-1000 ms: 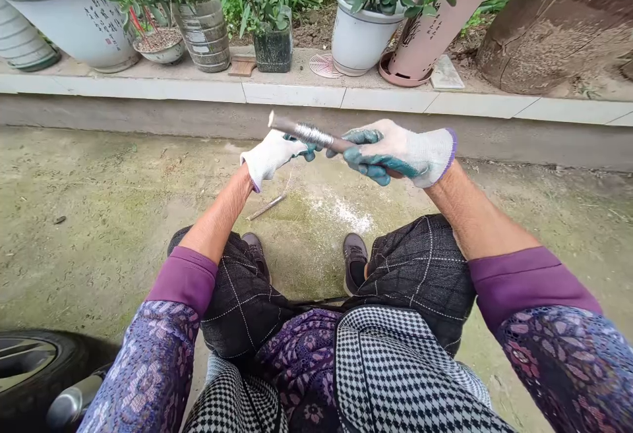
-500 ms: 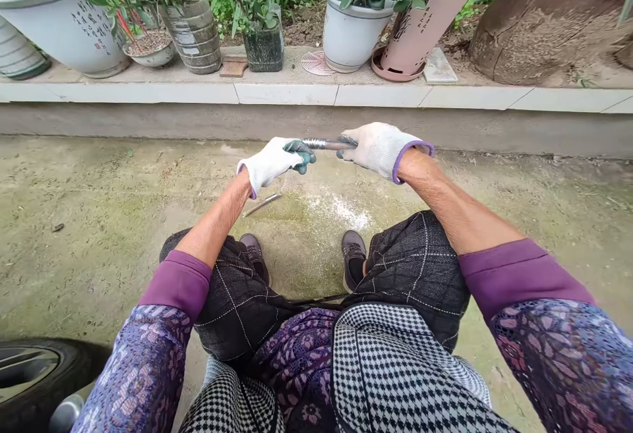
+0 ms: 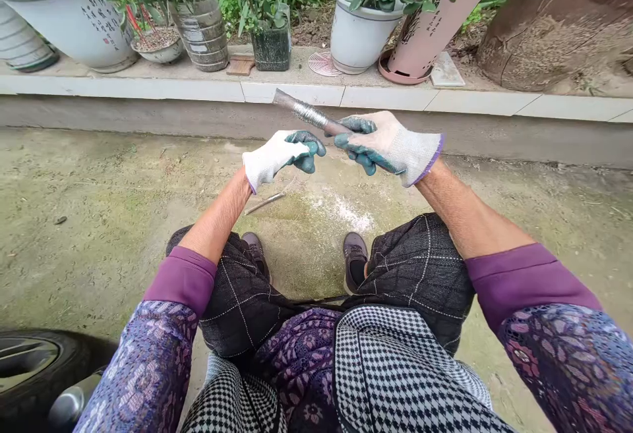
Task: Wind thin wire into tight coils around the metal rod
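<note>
My right hand point(image 3: 390, 144), in a white glove with a teal palm, is closed round one end of a grey metal rod point(image 3: 304, 111). The rod points up and left, and a shiny band of coiled wire wraps its middle. My left hand point(image 3: 279, 154) wears the same kind of glove and sits just below the rod, a little apart from it. Its fingers are curled in a pinch, and I cannot make out what is in them. Both hands are held out over my knees.
A thin metal stick point(image 3: 267, 203) lies on the concrete beside a patch of white dust point(image 3: 346, 212). My shoes point(image 3: 353, 255) rest below. Several plant pots point(image 3: 359, 37) stand on a tiled ledge point(image 3: 297, 93) ahead. A tyre point(image 3: 34, 370) is at the lower left.
My right hand has turned palm-out and tipped the rod's free end up and to the left. My left hand has come off the rod and stays just under it.
</note>
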Available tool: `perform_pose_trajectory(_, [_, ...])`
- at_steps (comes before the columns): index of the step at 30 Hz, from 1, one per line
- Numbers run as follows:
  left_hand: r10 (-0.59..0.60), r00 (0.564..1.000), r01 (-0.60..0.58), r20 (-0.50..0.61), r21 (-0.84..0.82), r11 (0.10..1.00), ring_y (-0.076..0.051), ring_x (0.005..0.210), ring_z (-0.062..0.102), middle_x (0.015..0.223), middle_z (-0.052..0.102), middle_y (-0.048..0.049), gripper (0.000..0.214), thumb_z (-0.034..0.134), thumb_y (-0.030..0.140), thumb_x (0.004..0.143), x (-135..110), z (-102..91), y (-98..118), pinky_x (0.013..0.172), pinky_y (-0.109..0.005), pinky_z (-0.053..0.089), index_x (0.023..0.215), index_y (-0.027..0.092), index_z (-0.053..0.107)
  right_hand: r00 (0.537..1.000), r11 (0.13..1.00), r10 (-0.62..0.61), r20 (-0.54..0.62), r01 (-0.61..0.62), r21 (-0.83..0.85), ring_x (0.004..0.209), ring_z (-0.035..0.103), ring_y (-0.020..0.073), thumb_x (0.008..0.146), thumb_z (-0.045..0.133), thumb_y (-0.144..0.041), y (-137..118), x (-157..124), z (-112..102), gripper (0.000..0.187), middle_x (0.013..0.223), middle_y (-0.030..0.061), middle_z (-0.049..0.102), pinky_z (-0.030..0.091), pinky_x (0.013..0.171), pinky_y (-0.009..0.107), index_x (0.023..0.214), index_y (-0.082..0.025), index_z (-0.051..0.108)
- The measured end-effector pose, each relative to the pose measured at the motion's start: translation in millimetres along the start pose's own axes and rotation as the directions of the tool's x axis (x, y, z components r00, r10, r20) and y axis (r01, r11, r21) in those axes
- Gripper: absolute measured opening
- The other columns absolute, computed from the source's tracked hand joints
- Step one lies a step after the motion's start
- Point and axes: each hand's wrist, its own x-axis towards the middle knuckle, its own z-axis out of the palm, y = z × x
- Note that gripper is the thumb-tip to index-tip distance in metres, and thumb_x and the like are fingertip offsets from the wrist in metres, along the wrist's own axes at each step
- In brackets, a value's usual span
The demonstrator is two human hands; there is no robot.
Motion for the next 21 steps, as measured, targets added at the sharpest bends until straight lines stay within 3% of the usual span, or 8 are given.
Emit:
perform_pose_trajectory(4, [-0.019, 0.999, 0.018, 0.032, 0.019, 1.000, -0.013, 0.056, 0.065, 0.059, 0.065, -0.0017, 0.019, 0.066, 0.026, 0.089, -4.7, -4.4, -0.6, 0.065, -0.028, 0.056, 0.097, 0.010, 0.074, 0.996, 0.993, 0.018, 0.087, -0.028, 0.116, 0.048, 0.041, 0.0092, 0.082, 0.079, -0.047, 3.3, 4.0, -1.6, 0.035, 0.065, -0.0033, 0.049, 0.039, 0.037, 0.025, 0.098, -0.022, 0.061])
perform_pose_trajectory(9, [-0.077, 0.995, 0.085, 0.070, -0.118, 0.989, -0.019, 0.077, 0.076, 0.083, 0.077, -0.0122, 0.026, 0.071, 0.032, 0.088, -6.1, -1.4, -7.1, 0.080, -0.035, 0.061, 0.101, 0.010, 0.072, 0.998, 0.985, -0.008, -0.056, -0.001, -0.172, 0.049, 0.040, 0.0102, 0.086, 0.075, -0.046, 14.8, 14.3, -4.3, 0.027, 0.060, -0.0021, 0.048, 0.036, 0.038, 0.026, 0.094, -0.022, 0.064])
perform_pose_trajectory(12, [-0.079, 0.990, 0.103, 0.120, -0.213, 0.972, -0.023, 0.088, 0.078, 0.095, 0.079, -0.0161, 0.031, 0.073, 0.036, 0.087, -7.2, 2.2, -10.0, 0.087, -0.039, 0.060, 0.104, 0.010, 0.071, 0.997, 0.978, -0.008, -0.078, -0.009, -0.211, 0.050, 0.042, 0.0109, 0.084, 0.076, -0.041, 17.1, 15.2, -5.9, 0.024, 0.061, -0.0009, 0.050, 0.037, 0.039, 0.027, 0.090, -0.021, 0.065])
perform_pose_trajectory(16, [-0.085, 0.981, 0.129, 0.176, -0.251, 0.959, -0.026, 0.091, 0.077, 0.098, 0.079, -0.0169, 0.040, 0.076, 0.044, 0.086, -7.5, 6.0, -10.4, 0.087, -0.042, 0.061, 0.110, 0.012, 0.070, 0.992, 0.996, 0.019, -0.123, -0.030, -0.088, 0.049, 0.038, 0.0099, 0.084, 0.073, -0.041, 11.9, 11.0, -8.8, 0.025, 0.062, -0.0020, 0.048, 0.036, 0.039, 0.025, 0.098, -0.021, 0.067])
perform_pose_trajectory(21, [-0.016, 0.994, 0.035, 0.111, -0.169, 0.985, -0.025, 0.097, 0.076, 0.097, 0.078, -0.0152, 0.039, 0.079, 0.048, 0.083, -4.9, 6.9, -7.0, 0.092, -0.040, 0.059, 0.098, 0.012, 0.071, 0.993, 0.992, 0.055, -0.105, -0.042, 0.123, 0.049, 0.035, 0.0102, 0.083, 0.075, -0.048, 7.9, 5.2, -15.8, 0.036, 0.064, -0.0023, 0.049, 0.034, 0.041, 0.026, 0.106, -0.023, 0.065])
